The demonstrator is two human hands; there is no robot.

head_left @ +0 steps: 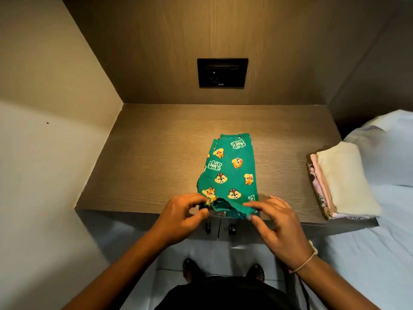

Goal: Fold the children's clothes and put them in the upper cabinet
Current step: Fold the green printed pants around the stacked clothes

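From the head camera, a green cotton pair of children's trousers printed with cartoon chipmunks (230, 168) lies flat on the wood-grain tabletop (145, 164). It is already doubled lengthwise into a narrow strip running away from the person. Its elastic waistband sits at the near edge, probably so the strip can be folded end over end from there.

The left hand (183, 214) pinches the left corner of that waistband between thumb and curled fingertips. The right hand (274, 224) grips the right corner the same way, with its other fingers loosely spread. Both hands lift the hem slightly off the wood.

Well to the right of the trousers, at the tabletop's edge, a folded stack of cream and pink garments (342, 182) waits, apparently finished and parked out of the working space. Beyond the trousers, a black wall socket panel (222, 72) is set into the back panel. Further right of them lies a bed with a pale sheet (384, 220). The upper cabinet is out of view.
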